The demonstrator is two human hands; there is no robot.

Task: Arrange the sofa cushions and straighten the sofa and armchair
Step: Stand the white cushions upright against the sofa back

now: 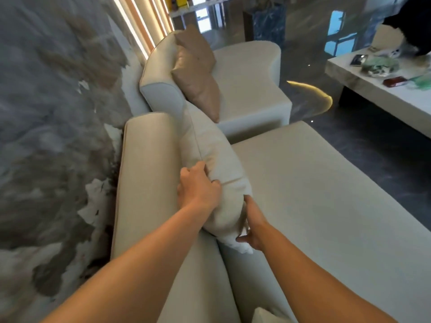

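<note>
Status: task in progress. A cream cushion (217,164) stands on edge against the sofa (314,206) backrest, slumped and leaning toward 12 o'clock, its far end touching the next sofa section. It is not yet seated square; judged as the step in hand.

At 12 o'clock a tan cushion (198,73) leans against the curved back of the far section. It looks placed but tilted, and may want truing. The corner of another pale cushion (263,314) shows at 6 o'clock, bottom edge of view; its placement cannot be judged. No armchair can be identified with certainty, so that part of the task is taken as outstanding. Seat surfaces appear smooth.

Left hand (198,187): arm extended from 7 o'clock, palm down on the cream cushion's top seam, fingers curled and pinching the fabric, pressing it toward the backrest.

Right hand (250,226): arm extended from 5 o'clock, wrist turned inward, fingers closed on the cushion's near lower corner, thumb beneath. Both hands hold the same cushion.

At 2 o'clock a low white table (377,94) carries scattered small items, blurred and not identifiable. A dark figure at the table's far end is partly in view.

Remaining, as judged: square the cream cushion, check the others, straighten the seating.
</note>
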